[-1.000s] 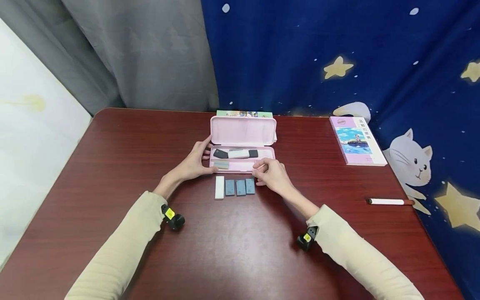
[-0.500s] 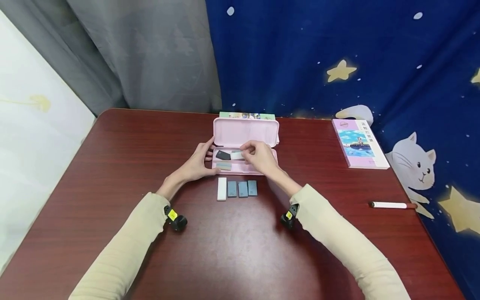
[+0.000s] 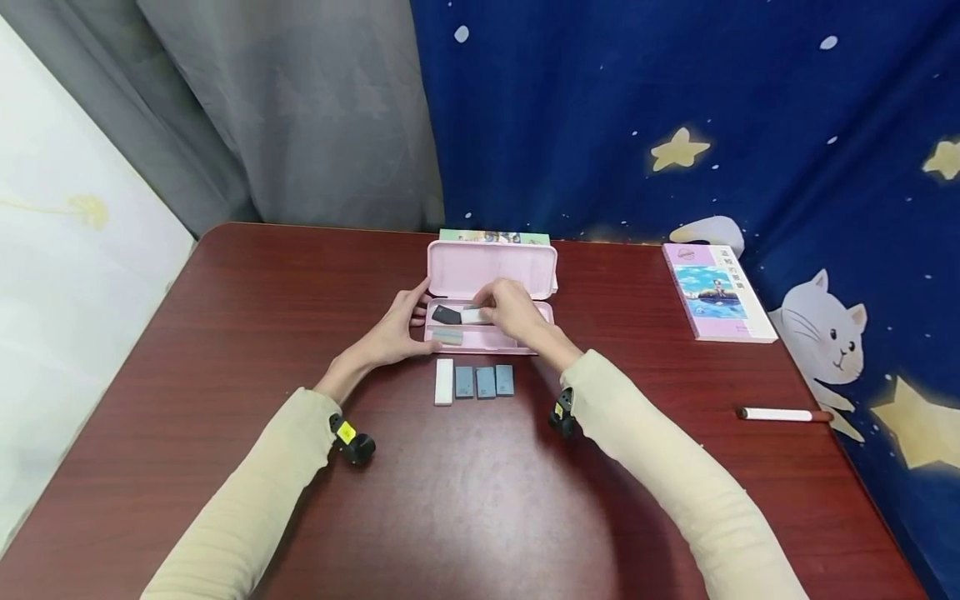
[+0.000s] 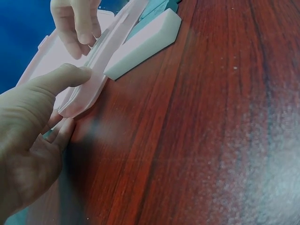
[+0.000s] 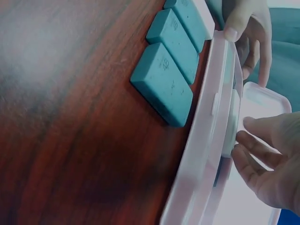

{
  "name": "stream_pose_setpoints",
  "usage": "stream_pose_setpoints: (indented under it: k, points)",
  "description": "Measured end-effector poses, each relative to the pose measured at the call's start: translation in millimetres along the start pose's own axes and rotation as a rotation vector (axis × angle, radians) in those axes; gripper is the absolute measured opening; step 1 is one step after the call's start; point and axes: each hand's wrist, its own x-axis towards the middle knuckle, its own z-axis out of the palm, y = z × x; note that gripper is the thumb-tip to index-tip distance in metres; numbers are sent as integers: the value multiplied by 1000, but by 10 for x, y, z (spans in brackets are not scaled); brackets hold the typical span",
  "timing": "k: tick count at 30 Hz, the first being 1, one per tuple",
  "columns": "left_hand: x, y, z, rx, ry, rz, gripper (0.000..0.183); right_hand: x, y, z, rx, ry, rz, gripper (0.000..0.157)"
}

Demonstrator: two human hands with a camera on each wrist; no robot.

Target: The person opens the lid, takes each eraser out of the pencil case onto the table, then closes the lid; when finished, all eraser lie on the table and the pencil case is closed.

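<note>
A pink pencil case (image 3: 491,340) stands with its lid (image 3: 491,268) raised. My left hand (image 3: 393,327) grips its left end, thumb at the front wall and fingers behind the corner. Inside the rear compartment lie a dark eraser (image 3: 446,315) and a white eraser (image 3: 471,317). My right hand (image 3: 513,312) reaches over the case, its curled fingertips on the white eraser and covering its right part. A pale grey-green block (image 3: 447,337) lies in the front compartment. Before the case are a white block (image 4: 140,44) and three blue-green erasers (image 5: 164,79), set side by side.
A green-edged printed item (image 3: 495,237) shows behind the lid. On the right are a pink-covered book (image 3: 716,292) and a white marker (image 3: 780,414) with a brown cap, near the table's (image 3: 450,517) right edge. Curtains hang behind the table.
My right hand has moved from the case's right front edge up and left to the white eraser in the rear compartment. My left hand keeps its place on the case.
</note>
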Motion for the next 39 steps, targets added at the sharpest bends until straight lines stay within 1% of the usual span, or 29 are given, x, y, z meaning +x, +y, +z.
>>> stream_pose_setpoints:
  k: [3, 7, 10, 15, 18, 23, 26, 29, 31, 33, 34, 35, 36, 39]
  points:
    - [-7, 8, 14, -8, 5, 1, 109, 5, -19, 29, -79, -34, 0, 17]
    - [-12, 12, 29, -30, -6, 0, 109, -19, -45, 66, -218, -52, 30, 19]
    - [-10, 12, 38, -18, -20, -4, 108, -35, -52, 74, -250, -55, 51, 20]
    - [-16, 31, 41, 20, -12, 13, 106, -43, -34, 50, -194, -44, 43, 20]
    - [-23, 63, 47, 14, -10, 17, 104, -56, -13, 32, -162, -37, 26, 20]
    - [-2, 95, 52, 0, -25, -23, 106, -81, 26, 12, -105, -10, 22, 22]
    - [2, 105, 45, 14, -26, -24, 107, -93, 46, 3, -75, 11, 19, 23]
    - [-17, 229, 15, 8, -33, -8, 104, -116, 53, -23, -40, 42, 33, 24]
    - [-35, 335, -8, -6, -38, 7, 103, -135, 61, -57, -10, 83, 74, 25]
    - [-44, 443, -28, -22, -47, 2, 100, -161, 74, -102, 31, 127, 114, 26]
    - [-47, 462, -35, -31, -50, 0, 100, -178, 84, -122, 60, 144, 131, 27]
    - [-47, 465, -39, -34, -50, -2, 100, -198, 95, -141, 87, 158, 142, 30]
    - [-41, 428, -31, -41, -46, -4, 101, -218, 114, -152, 113, 168, 141, 33]
    - [-12, 261, -6, -58, -33, -9, 104, -298, 171, -170, 205, 177, 124, 46]
